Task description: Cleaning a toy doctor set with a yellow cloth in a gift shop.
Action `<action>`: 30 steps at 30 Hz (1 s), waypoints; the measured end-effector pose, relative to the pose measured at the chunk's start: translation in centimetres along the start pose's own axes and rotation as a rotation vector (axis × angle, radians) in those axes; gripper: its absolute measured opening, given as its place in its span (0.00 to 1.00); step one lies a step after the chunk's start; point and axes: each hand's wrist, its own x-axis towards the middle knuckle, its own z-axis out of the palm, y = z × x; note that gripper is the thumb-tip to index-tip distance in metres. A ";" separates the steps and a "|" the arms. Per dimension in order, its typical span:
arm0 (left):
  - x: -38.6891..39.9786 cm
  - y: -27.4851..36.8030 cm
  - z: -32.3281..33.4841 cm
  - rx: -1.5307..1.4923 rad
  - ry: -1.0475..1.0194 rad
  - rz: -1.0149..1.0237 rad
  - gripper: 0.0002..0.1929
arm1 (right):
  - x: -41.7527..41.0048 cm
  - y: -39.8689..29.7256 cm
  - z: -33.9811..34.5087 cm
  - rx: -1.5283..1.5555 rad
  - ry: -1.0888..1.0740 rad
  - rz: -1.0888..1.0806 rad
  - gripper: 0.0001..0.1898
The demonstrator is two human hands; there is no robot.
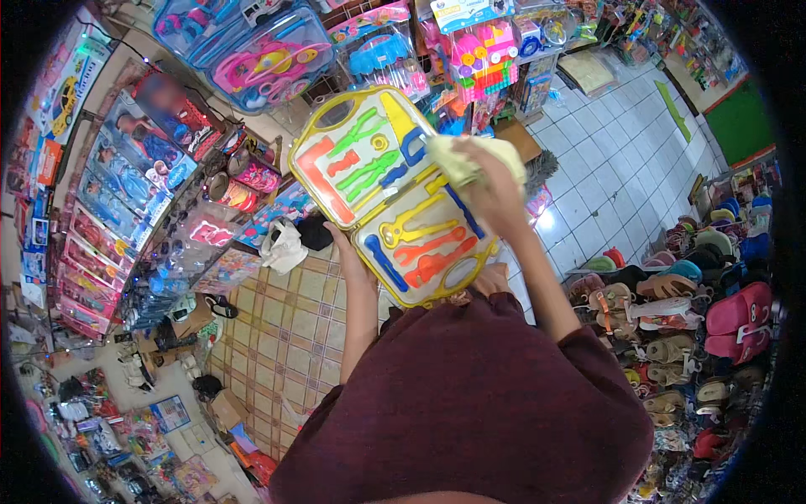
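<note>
A yellow-framed toy tool case (356, 94) lies open in front of me, its two halves showing colourful plastic tools. Among them are green pliers (371, 171), yellow pliers (419, 222), a red wrench (431, 244) and a yellow-bladed toy saw (397, 113) with a blue handle. My left hand (351, 255) supports the case along its left edge, near the hinge; some fingers are hidden. In my right hand (496, 192) is a bunched pale yellow cloth (448, 162), which is over the case's right edge and looks blurred.
Packaged toys hang ahead, including a bagged block set (485, 57) and a blue toy case (271, 63). Boxed dolls (123, 164) line the left shelf. Racks of sandals (670, 315) stand at right. White floor tiles (598, 157) extend ahead right; brown checked flooring (277, 340) lies left.
</note>
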 end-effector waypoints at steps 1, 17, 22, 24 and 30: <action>0.0 -0.2 0.5 -0.014 -0.014 0.006 0.37 | -0.4 0.6 1.6 -0.007 -0.040 -0.064 0.32; 0.1 -1.0 -2.1 -0.136 -0.035 0.081 0.34 | -4.0 -4.5 2.6 0.139 -0.692 -0.154 0.24; 0.6 0.7 -3.1 -0.127 -0.007 0.135 0.36 | -1.7 -3.0 -2.3 -0.144 -0.631 0.006 0.24; 0.3 1.1 -2.7 -0.140 0.020 0.120 0.36 | -0.8 -1.9 -2.7 -0.124 -0.441 -0.004 0.25; -0.5 1.4 -1.6 -0.068 0.131 0.141 0.37 | 0.6 -2.2 0.7 -0.098 -0.371 -0.224 0.31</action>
